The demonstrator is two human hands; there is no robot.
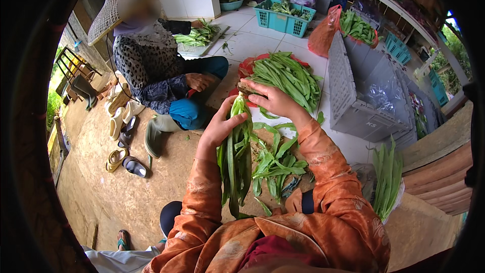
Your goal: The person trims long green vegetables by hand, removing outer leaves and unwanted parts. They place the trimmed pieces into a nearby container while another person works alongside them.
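Observation:
My left hand (227,119) grips a bunch of long green leaf vegetables (237,159) near its pale stem end, and the leaves hang down toward my lap. Just above that stem end is my right hand (276,100). Between its thumb and fingers sits a small brown object (245,88), too covered to identify. Beyond my hands, a pile of long green leaves (288,77) lies on red plastic (248,69) on the white tiles. Loose leaves (278,163) are scattered on the floor below my right forearm.
A person in a woven hat (151,57) sits at the left, beside greens on a board (199,38). Sandals and shoes (121,129) stand at left. Grey crates (371,102) are at right, a teal basket (284,22) behind. Another bundle of leaves (387,182) lies by my right elbow.

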